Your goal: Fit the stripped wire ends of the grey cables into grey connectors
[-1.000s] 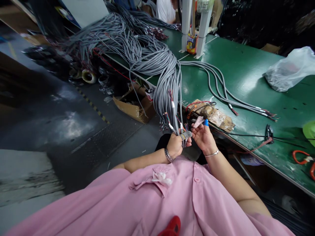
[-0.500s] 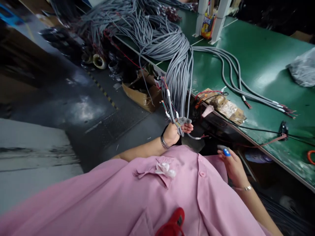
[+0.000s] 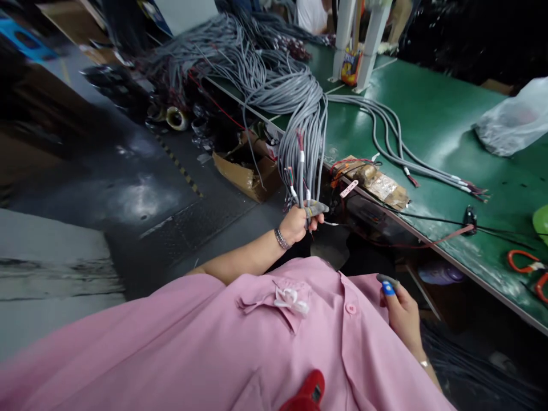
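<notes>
Spreading across the right of the view: a green workbench (image 3: 428, 125), its near edge running down toward the lower right. Filling the bottom of the view: a pink shirt (image 3: 205, 348). Piling on the bench's far left end and spilling over its edge: a big mass of grey cables (image 3: 274, 85), part of it hanging down in a thick bunch. Trailing off to the right over the green top: a few more grey cables (image 3: 398, 151), ending in stripped coloured wires. Lying at the far right of the bench: a clear plastic bag (image 3: 511, 120). Sitting on the dark floor below the hanging bunch: an open cardboard box (image 3: 246, 174). Resting on the bench edge just right of the bunch: a brown taped block (image 3: 379, 182) with red wires around it. Showing at the bench's lower right: red-handled cutters (image 3: 528, 268).

Clenching round the ends of a handful of the hanging cables (image 3: 302, 177), just below the bench edge and above the lap: the left hand (image 3: 295, 224), wearing a bracelet at the wrist and a grey cot on one finger, with the cables' coloured wire tips sticking up above the fist. Hovering low at the right, well apart from the cables and close to the shirt: the right hand (image 3: 400, 311), gripping nothing, fingers loosely curled, blue tape (image 3: 388, 289) on one fingertip.
</notes>
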{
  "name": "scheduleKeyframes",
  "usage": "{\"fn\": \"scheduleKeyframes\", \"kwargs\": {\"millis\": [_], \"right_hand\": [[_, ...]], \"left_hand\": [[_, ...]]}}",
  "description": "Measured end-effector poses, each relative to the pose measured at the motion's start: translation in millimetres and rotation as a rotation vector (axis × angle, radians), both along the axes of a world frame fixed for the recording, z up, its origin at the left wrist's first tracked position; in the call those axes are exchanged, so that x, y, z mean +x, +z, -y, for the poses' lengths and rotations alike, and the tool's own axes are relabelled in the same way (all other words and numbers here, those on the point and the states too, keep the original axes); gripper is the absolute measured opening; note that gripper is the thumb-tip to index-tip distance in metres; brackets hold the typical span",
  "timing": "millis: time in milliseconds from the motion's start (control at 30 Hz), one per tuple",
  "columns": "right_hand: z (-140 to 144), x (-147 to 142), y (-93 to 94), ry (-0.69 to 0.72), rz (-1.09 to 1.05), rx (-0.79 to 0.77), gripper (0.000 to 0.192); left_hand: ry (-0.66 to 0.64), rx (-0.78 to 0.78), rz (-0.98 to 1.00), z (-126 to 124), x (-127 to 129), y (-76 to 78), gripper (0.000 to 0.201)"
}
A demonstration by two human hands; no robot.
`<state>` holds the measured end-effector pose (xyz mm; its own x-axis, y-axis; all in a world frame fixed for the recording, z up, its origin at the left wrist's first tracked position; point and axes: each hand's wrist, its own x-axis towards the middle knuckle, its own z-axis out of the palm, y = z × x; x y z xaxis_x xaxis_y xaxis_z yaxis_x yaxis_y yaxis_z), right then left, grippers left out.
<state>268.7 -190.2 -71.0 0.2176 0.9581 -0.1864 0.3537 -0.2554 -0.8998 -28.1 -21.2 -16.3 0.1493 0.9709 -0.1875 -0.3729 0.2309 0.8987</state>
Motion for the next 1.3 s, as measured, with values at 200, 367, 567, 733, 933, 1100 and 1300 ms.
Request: {"fn": "scheduleKeyframes", "kwargs": {"millis": [200,367,567,733,933,1100,1300], "right_hand": [[-79,-45,80.4,0.669,-0.095,0.177,0.027],[-119,-86,100.7,0.523,-0.254,0.281,0.028],[-145,-128,89.9,0.471,-0.421,0.354,0.026],[-134,-135,77.2,0.472,-0.324,0.399,0.007],[-123,-113,54.8,0.181,-0.501,0.386,0.008],[-124,-90,47.6,0.065,-0.646,0.408,0.007],[-123,-86,48.8,0.192,-0.629,0.321,0.018]], "left_hand": [[-0.191,0.058,-0.09,13,3,15.9,0.032],[-0.224,0.135,-0.105,23,2,22.3,0.036],[-0.276,0.231,-0.091,30,7,15.4,0.026],[-0.286,0.286,-0.057,36,4,10.0,0.037],[-0.177,0.261,0.03,45,-26,6.1,0.038],[0.051,0.227,0.014,46,-58,-4.9,0.033],[0.127,0.228,0.006,28,-72,-11.5,0.036]]}}
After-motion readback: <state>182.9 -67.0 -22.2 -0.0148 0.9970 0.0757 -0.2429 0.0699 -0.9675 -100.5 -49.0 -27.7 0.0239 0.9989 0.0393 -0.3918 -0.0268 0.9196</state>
